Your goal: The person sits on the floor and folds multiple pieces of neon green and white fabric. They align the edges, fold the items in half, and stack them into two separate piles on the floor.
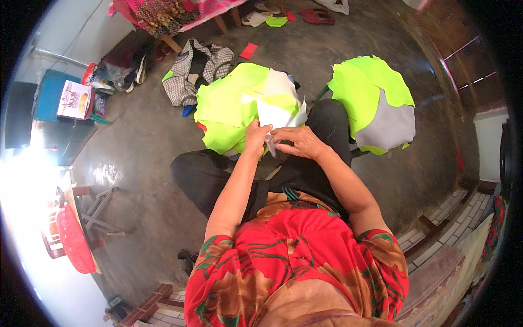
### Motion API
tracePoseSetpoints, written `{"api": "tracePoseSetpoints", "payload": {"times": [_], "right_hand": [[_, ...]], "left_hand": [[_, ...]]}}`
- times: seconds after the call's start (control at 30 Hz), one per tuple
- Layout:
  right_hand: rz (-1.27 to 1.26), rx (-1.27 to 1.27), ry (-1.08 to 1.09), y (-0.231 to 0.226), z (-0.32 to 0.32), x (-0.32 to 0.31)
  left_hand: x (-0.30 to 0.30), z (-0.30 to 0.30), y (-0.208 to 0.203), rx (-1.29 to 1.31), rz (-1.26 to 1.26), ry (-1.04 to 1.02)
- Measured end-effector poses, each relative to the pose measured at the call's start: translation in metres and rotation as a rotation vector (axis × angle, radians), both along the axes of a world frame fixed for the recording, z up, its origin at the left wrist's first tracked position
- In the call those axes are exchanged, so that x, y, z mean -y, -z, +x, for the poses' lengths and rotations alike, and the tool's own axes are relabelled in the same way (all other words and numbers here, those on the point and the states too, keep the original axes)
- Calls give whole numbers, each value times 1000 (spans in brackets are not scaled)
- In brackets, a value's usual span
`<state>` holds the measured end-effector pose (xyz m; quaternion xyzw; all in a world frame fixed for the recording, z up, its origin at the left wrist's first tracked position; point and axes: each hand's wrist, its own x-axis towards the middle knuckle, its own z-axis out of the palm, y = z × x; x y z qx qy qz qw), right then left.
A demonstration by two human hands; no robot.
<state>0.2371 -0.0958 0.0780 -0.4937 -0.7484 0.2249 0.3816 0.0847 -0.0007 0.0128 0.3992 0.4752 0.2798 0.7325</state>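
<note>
white cloth in both hands

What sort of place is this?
Probably a room in a home: shoes lie near the wall, a pink cloth covers wooden-legged furniture, and a checked cloth lies on the floor near neon-yellow fabric pieces.
</note>
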Motion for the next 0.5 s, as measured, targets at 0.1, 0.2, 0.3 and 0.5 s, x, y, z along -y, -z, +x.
{"api": "tracePoseSetpoints", "payload": {"times": [0.1,0.2,0.3,0.5], "right_hand": [[-127,47,47,-4,2,1],[-279,186,4,0,7,1],[-380,374,-91,22,4,1],[-542,353,-102,15,4,-2]], "left_hand": [[-2,0,2,10,44,-50],[-7,9,-25,105,156,-95],[-29,21,-51,130,369,-12],[-71,64,-128,444,269,67]]}}
